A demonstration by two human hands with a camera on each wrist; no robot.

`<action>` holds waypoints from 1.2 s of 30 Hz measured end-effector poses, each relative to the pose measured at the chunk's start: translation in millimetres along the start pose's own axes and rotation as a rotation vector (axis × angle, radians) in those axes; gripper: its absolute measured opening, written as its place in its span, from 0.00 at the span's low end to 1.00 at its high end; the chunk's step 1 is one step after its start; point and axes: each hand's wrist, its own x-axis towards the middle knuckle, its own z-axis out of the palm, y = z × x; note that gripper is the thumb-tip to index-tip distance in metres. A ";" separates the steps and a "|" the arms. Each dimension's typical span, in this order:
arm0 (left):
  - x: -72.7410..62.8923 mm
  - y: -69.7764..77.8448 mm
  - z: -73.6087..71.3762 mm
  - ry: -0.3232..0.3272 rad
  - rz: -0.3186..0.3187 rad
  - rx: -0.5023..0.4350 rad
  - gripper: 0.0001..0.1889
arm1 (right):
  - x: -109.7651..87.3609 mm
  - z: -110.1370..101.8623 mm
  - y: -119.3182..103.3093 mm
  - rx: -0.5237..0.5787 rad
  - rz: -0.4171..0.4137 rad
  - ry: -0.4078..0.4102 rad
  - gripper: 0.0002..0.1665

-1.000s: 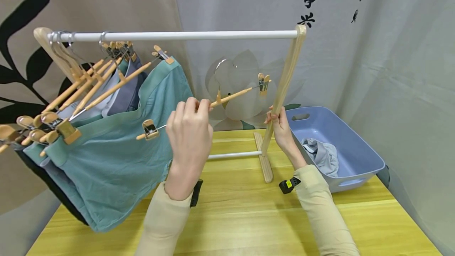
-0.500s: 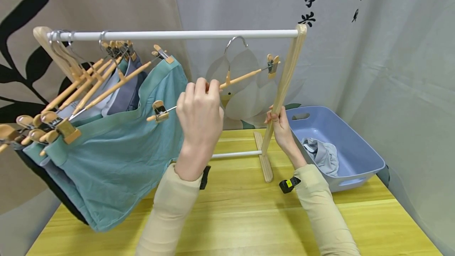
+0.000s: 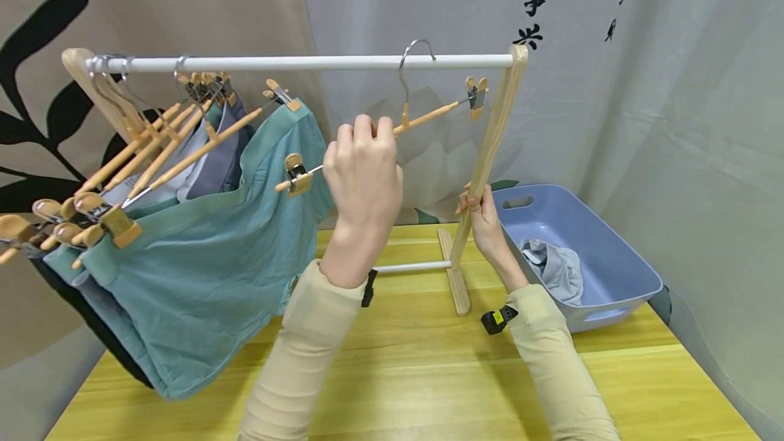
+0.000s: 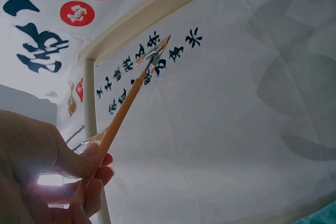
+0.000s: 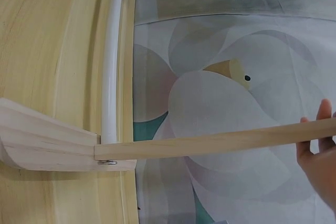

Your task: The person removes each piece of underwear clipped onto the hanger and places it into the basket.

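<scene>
My left hand (image 3: 364, 172) grips the wooden bar of a clip hanger (image 3: 429, 116) with no garment on it. The hanger's metal hook (image 3: 402, 73) stands at the height of the white rail (image 3: 318, 62), its curve rising above it; I cannot tell whether it passes over the rail. In the left wrist view, thumb and fingers pinch the hanger (image 4: 122, 114). My right hand (image 3: 486, 223) holds the right wooden post (image 3: 497, 121) of the clothes rack, low down, the thumb in front. The right wrist view shows fingertips around that post (image 5: 236, 142).
Several clip hangers with clothes, the nearest bearing teal shorts (image 3: 202, 278), hang at the rail's left end. A blue basin (image 3: 618, 250) with a grey cloth (image 3: 554, 271) stands on the wooden table (image 3: 416, 373) at right. The rack's foot (image 3: 454, 278) rests on the table.
My left hand has raised the hanger and moved it rightward, so its hook has come from below the rail up to it. The right hand has stayed on the post.
</scene>
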 end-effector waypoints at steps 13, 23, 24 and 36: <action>7.6 13.6 7.2 -0.044 0.001 0.039 0.07 | -0.4 -0.2 -0.2 -0.016 -0.022 -0.016 0.08; 7.1 21.1 14.0 -0.107 0.005 0.051 0.08 | -0.5 0.1 -1.3 -0.009 -0.016 -0.017 0.08; 6.1 22.0 14.5 -0.118 0.007 0.049 0.07 | -0.3 0.0 -1.4 -0.009 -0.009 -0.019 0.08; -12.5 34.9 13.5 -0.027 0.070 0.064 0.07 | -1.0 -0.9 -2.0 -0.025 0.016 -0.010 0.09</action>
